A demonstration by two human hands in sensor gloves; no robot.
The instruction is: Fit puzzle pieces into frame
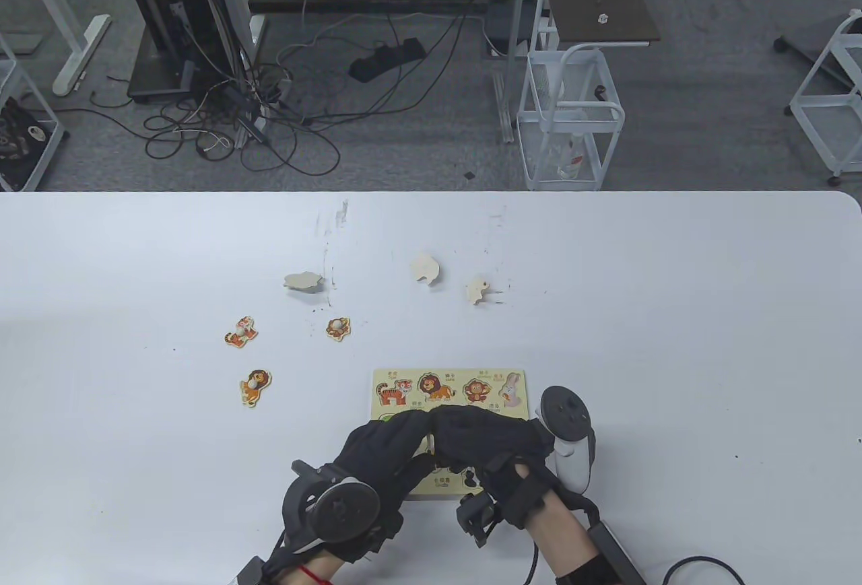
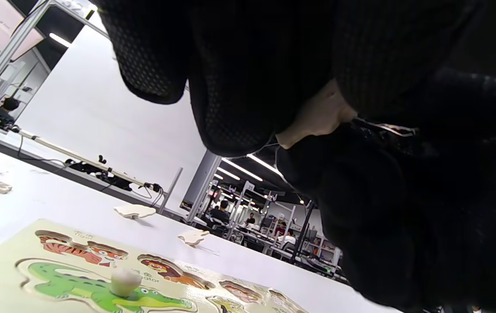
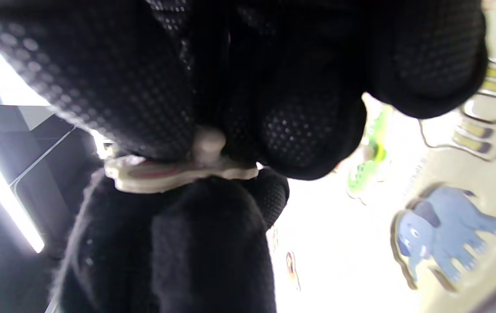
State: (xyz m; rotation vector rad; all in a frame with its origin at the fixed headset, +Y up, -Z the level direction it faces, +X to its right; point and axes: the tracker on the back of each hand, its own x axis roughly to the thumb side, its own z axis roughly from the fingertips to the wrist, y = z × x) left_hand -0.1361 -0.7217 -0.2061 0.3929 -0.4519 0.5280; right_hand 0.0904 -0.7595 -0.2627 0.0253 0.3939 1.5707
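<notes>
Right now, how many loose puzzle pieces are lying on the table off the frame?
6: three face-up at left, tiger, monkey, lion; three face-down farther back. One more is pinched in the hands; others may be hidden beneath them.

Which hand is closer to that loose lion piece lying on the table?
Left. The left hand is at the frame's near-left corner, toward the lion piece; the right hand is farther right, over the frame.

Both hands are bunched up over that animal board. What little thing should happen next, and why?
Probably lower the piece into an open slot on the board. The right hand pinches it by its knob, above the board, and the left hand touches it from below. Which slot it matches is hidden by the gloves, so a slight turn may be needed first.
</notes>
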